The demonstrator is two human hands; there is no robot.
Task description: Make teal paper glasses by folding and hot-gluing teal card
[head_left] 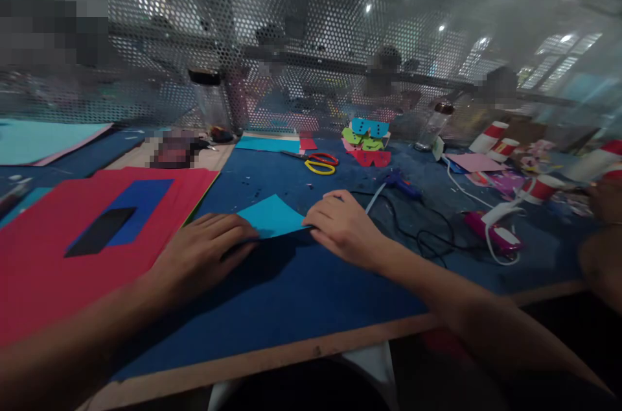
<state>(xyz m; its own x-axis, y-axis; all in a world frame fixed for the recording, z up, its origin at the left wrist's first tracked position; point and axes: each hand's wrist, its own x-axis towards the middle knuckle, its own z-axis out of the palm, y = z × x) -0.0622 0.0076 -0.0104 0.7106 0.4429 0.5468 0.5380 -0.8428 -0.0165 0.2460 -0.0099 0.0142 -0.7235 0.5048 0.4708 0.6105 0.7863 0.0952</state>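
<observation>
A light blue paper piece (273, 215), folded into a triangle, lies on the dark blue table mat (291, 294). My left hand (201, 252) rests palm down on the paper's left corner, fingers together and pressing flat. My right hand (343, 226) presses the paper's right edge with curled fingers. Both hands hold the paper down against the mat.
A stack of red paper (72, 249) with blue and black sheets lies at left. Scissors (318, 162), paper crafts (368, 140), a blue glue gun (401, 183) with cable, a pink device (493, 234), red-white cups (541, 188) and a jar (211, 100) stand beyond. Another person's arm (602, 229) is at right.
</observation>
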